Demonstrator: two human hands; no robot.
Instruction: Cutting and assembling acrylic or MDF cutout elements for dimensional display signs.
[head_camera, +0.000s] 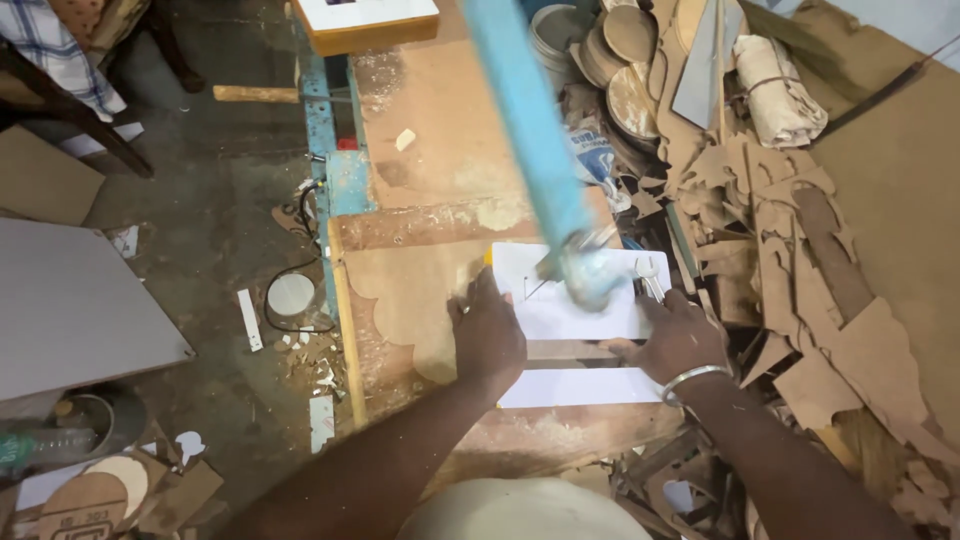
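Note:
A white flat board (560, 310) lies on a brown work table (440, 150), under the blurred blue arm (530, 130) of a saw machine. My left hand (487, 335) presses flat on the board's left edge, fingers spread. At the board's right edge rests my right hand (680, 338), with a metal bangle (690, 380) on its wrist. The arm's lower end (590, 275) hangs over the middle of the board, between my two hands. A second white strip (575, 388) shows just below my hands.
A heap of brown cut-out board scraps (800, 260) fills the right side. Round wooden discs (625, 60) are stacked at the back. A grey sheet (70, 300) and scattered offcuts lie on the dirty floor at left. A white-topped box (365, 20) sits at the table's far end.

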